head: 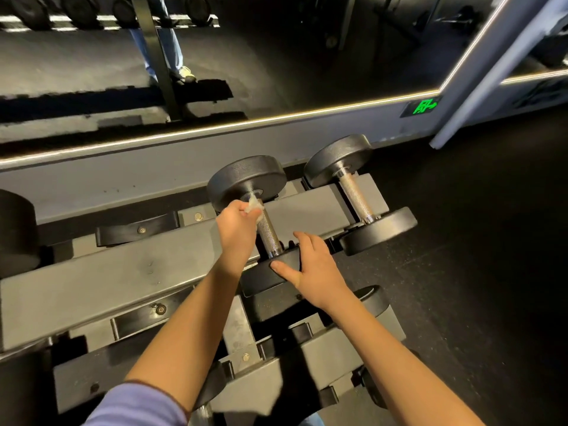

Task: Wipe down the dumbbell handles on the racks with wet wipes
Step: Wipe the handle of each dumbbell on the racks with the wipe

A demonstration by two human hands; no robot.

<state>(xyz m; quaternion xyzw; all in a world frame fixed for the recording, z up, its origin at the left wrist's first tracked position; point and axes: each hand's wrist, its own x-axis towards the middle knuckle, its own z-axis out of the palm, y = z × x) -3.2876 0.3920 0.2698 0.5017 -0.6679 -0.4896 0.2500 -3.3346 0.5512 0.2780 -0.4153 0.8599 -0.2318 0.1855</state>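
Left hand [236, 229] with crumpled wet wipe [254, 206] on knurled chrome dumbbell handle [269, 233]

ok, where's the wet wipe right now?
Head view, centre: the wet wipe is bunched in the left hand, at the far, wall-side end of the handle of the left dumbbell on the rack.
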